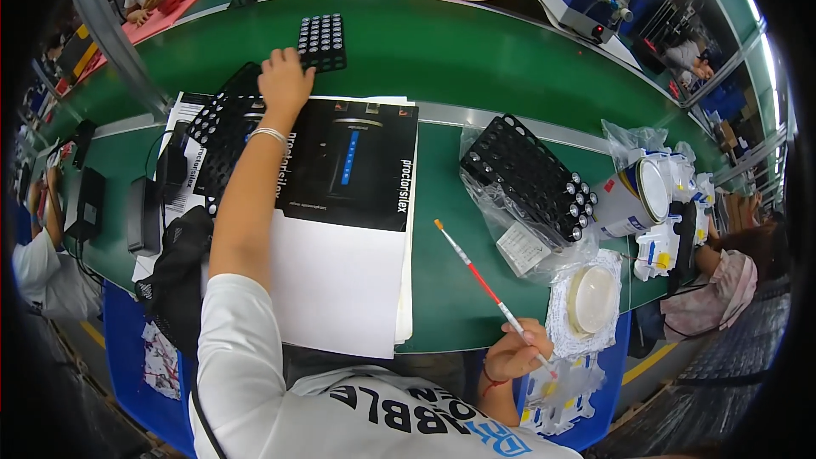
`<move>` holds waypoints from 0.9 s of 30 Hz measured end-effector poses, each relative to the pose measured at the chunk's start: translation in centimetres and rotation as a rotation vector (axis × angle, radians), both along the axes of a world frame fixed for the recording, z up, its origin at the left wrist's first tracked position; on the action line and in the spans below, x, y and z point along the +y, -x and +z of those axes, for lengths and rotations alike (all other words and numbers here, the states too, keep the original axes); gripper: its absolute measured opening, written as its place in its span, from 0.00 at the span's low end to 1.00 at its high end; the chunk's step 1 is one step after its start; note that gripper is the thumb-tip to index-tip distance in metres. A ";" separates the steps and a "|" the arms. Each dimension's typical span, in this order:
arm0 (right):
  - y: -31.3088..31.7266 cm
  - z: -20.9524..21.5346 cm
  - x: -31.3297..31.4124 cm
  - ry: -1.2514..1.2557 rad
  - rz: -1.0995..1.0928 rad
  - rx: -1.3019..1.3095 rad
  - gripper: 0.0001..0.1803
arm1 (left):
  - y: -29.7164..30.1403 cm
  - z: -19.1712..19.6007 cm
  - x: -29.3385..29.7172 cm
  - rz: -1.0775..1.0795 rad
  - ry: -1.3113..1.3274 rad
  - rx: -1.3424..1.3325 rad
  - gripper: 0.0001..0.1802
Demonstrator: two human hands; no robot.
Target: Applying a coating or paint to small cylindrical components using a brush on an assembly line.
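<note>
Grasps a slim red-and-white brush (483,280) in the right hand (517,349) while reaching the left hand (286,82), grip unclear, to the adjacent black rectangular plastic tray (329,59), likely needing steadiness next.

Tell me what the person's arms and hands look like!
Both hands are gloveless. The left hand has a thin, pale bracelet at its wrist, and that arm wears a short, plain white cloth sleeve. The right hand has a thin, red cord bracelet at its wrist; its sleeve is hard to see.
</note>
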State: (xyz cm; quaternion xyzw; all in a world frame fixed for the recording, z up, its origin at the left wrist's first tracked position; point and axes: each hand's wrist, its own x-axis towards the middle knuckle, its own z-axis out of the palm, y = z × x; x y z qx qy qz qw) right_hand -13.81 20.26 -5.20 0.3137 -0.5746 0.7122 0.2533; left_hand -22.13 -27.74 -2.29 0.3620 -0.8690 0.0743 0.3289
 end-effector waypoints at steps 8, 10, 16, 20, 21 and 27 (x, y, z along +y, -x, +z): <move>-0.1 -0.4 0.0 0.108 -0.054 -0.011 0.15 | -7.2 2.4 -3.0 0.433 -0.609 -0.225 0.58; -0.2 -0.5 0.1 0.090 -0.020 -0.018 0.14 | -7.6 2.4 -3.2 0.416 -0.516 -0.181 0.55; -0.2 -0.7 0.0 0.091 -0.005 -0.008 0.15 | -8.7 2.6 -1.7 0.401 -0.292 -0.062 0.50; -0.3 -0.7 0.1 0.100 0.006 -0.009 0.14 | -8.3 3.8 0.6 0.251 0.018 0.139 0.47; -0.4 -0.6 0.1 0.097 0.017 -0.010 0.13 | -7.9 4.5 1.9 0.206 0.056 0.154 0.46; -0.4 -0.4 -0.1 0.087 -0.046 0.024 0.15 | -7.2 7.6 11.9 -0.434 0.083 0.286 0.45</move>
